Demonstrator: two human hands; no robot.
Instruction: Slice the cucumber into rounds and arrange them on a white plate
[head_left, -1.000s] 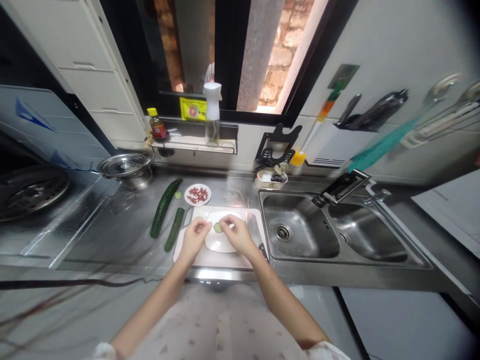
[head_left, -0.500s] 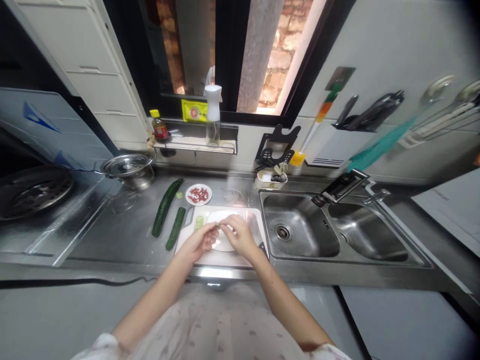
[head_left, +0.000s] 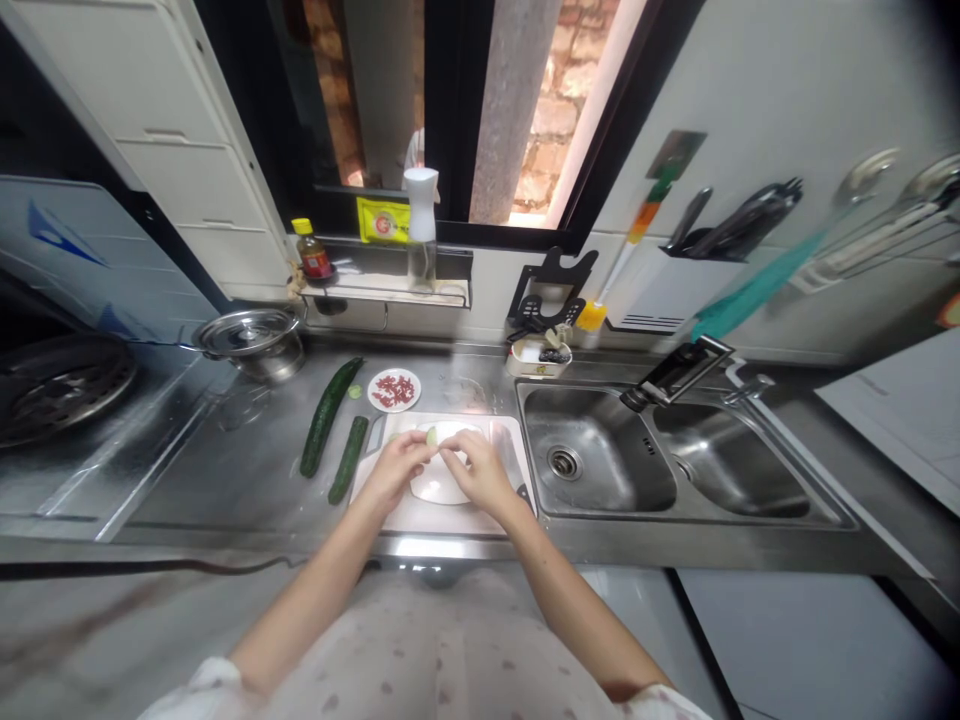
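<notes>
Both my hands meet over a white plate (head_left: 439, 485) that sits on a white cutting board (head_left: 450, 515). My left hand (head_left: 396, 470) and my right hand (head_left: 471, 468) have their fingers pinched, and a pale green cucumber slice (head_left: 431, 436) sits between the fingertips at the plate's far rim. Which hand grips the slice is hard to tell. A knife handle (head_left: 523, 497) peeks out by my right wrist.
Two cucumbers (head_left: 326, 413) (head_left: 348, 458) lie left of the board beside a small dish of red chili pieces (head_left: 394, 390). A lidded steel pot (head_left: 253, 338) stands at the back left, a double sink (head_left: 600, 465) with its faucet (head_left: 675, 372) on the right.
My hands have moved slightly away from me across the plate, and the slice is now at its far rim. The slices seen on the board's left half a second ago are hidden.
</notes>
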